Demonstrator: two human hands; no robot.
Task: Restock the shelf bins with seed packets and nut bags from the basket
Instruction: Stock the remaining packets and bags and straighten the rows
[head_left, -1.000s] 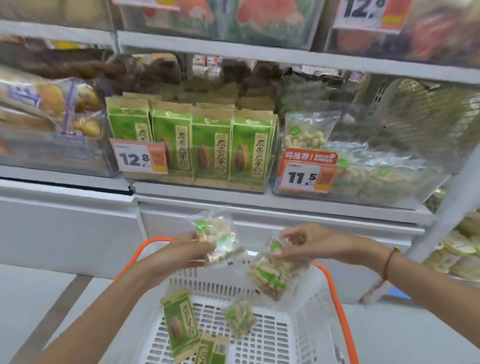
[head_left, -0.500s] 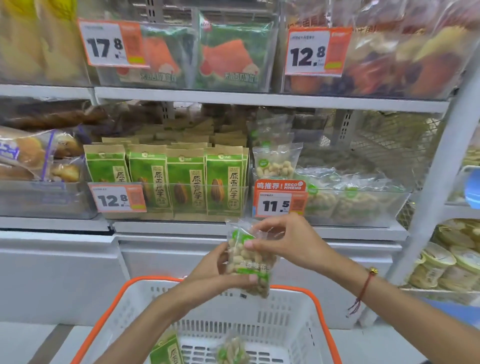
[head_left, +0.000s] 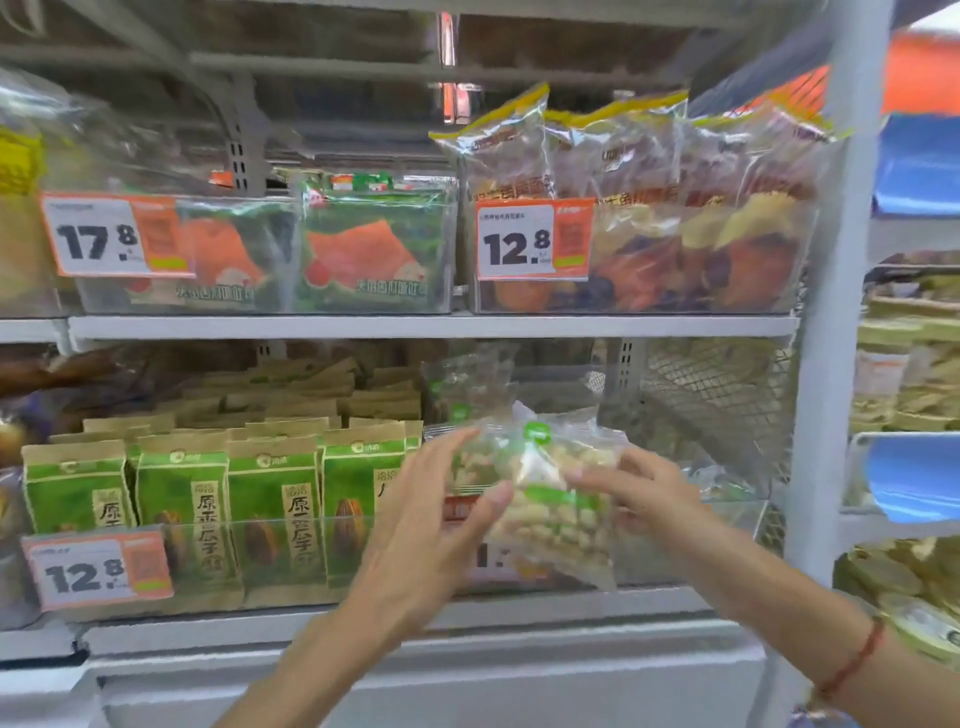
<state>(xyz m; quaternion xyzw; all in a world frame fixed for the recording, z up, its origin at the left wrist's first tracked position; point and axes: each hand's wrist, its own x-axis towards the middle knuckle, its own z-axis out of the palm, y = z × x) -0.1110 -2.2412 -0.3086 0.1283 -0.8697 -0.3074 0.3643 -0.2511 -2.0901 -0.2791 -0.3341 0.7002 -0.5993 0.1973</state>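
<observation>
Both my hands hold clear nut bags (head_left: 550, 499) with green labels at the front of the clear nut bin (head_left: 727, 525) on the lower shelf. My left hand (head_left: 431, 525) grips them from the left, thumb across the front. My right hand (head_left: 639, 493) pinches them from the right. More nut bags (head_left: 467, 384) stand in the bin behind. Green seed packets (head_left: 270, 514) fill the bin to the left. The basket is out of view.
The upper shelf (head_left: 415, 326) carries bins of green-and-orange packs (head_left: 374, 254) and dried-fruit bags (head_left: 675, 228). Orange price tags (head_left: 98, 571) hang on the bin fronts. A white upright post (head_left: 826, 364) bounds the shelf on the right, with tubs (head_left: 914, 587) beyond it.
Both hands have risen from above the basket to the nut bin, carrying the nut bags together. The view has tilted up and the basket has dropped out of sight.
</observation>
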